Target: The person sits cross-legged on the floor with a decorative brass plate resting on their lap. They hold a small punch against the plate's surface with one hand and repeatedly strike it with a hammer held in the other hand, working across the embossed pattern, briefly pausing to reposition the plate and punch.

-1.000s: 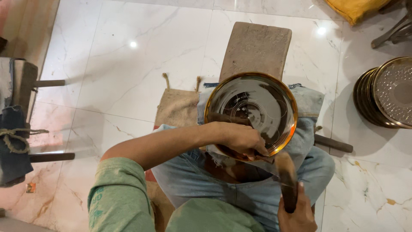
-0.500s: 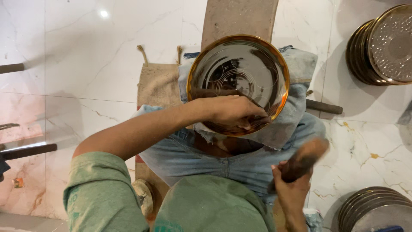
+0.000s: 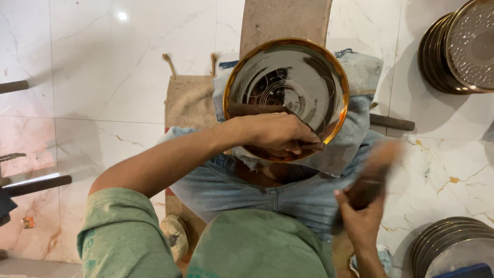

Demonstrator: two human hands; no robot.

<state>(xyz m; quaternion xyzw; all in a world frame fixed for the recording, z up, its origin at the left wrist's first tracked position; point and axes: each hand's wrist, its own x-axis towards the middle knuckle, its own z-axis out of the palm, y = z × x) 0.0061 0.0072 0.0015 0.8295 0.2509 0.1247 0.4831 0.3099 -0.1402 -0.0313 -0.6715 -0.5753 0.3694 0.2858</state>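
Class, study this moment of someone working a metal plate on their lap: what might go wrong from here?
1. The left hand pins a thin tool on the brass plate; a mallet blow from the right hand may hit fingers.
2. The plate rests on soft denim cloth and might slip.

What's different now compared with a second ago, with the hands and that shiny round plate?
The right hand swung the dark wooden-handled tool up and outward from beside the lap, now motion-blurred. The view shifted too, bringing a stack of metal plates in at lower right. Unchanged: the left hand holds a thin tool against the near rim of the round gold-rimmed metal plate on the denim-covered lap.
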